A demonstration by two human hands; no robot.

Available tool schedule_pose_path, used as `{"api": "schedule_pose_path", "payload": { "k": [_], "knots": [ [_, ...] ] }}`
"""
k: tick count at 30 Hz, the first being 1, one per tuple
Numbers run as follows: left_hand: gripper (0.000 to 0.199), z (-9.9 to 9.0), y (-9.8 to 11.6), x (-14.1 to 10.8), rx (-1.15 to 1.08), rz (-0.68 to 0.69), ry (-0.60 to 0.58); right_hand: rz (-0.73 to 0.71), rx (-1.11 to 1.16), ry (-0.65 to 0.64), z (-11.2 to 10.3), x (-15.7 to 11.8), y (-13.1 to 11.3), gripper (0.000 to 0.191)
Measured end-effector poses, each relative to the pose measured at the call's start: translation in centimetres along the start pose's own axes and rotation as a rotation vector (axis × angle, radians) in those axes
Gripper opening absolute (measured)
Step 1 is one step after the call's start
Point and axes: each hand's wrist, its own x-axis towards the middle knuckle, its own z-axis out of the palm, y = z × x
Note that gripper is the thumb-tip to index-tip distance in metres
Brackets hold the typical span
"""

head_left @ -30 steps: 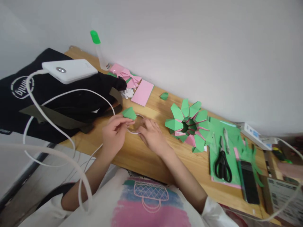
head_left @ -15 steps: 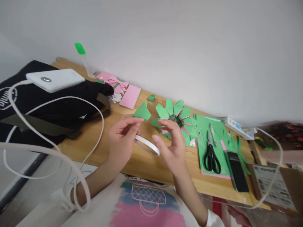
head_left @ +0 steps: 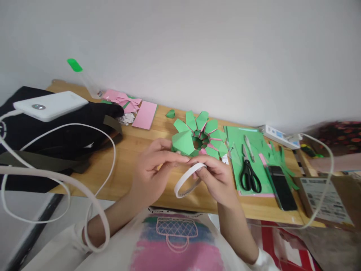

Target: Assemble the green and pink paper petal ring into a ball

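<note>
My left hand [head_left: 150, 173] pinches a folded green paper piece [head_left: 183, 142], its pointed top standing up above the fingers. In my right hand [head_left: 220, 180] a narrow white roll of tape [head_left: 182, 181] is gripped between thumb and fingers. The fingertips of both hands meet at the lower edge of the paper piece, and they hide that edge. Just behind the hands, on the table, lies a ring of green folded paper petals [head_left: 212, 127] with pink inner edges. The held piece covers part of it.
Black scissors [head_left: 249, 177] and a cutter [head_left: 249, 148] lie on green paper sheets [head_left: 235, 137], beside a phone [head_left: 280, 188]. Pink paper [head_left: 145, 115] and a small green fold [head_left: 170, 113] are behind. A black bag [head_left: 96, 120] bears a white power bank [head_left: 50, 105]; a white cable [head_left: 115, 158] loops nearby.
My right hand has taken hold of the tape roll, which hung by my left hand before. Both hands have come together, and the green piece has moved right, before the petal ring.
</note>
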Motion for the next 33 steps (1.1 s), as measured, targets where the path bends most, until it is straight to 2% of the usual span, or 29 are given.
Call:
{"api": "schedule_pose_path", "payload": {
  "k": [8,15,20,25,29,33],
  "knots": [
    [0.027,0.8,0.2,-0.3,0.236,0.133,-0.085,0.008,-0.120,-0.002,-0.1,0.0,0.1,0.020],
    [0.028,0.7,-0.1,-0.2,0.247,0.109,-0.140,0.068,-0.041,0.004,-0.2,0.3,0.8,0.019],
    [0.024,0.7,0.2,0.0,0.167,-0.007,-0.117,0.146,0.011,0.030,0.0,0.4,1.5,0.026],
    [0.018,0.8,0.4,0.1,-0.153,-0.226,-0.130,0.217,0.086,0.037,0.2,0.8,2.0,0.025],
    [0.013,1.0,0.2,0.3,-0.290,-0.267,-0.046,0.193,0.099,0.006,1.0,1.3,2.4,0.028],
    [0.007,0.9,-0.4,0.8,-0.313,-0.299,0.072,0.154,0.066,0.024,1.5,0.9,2.4,0.016]
  ]
}}
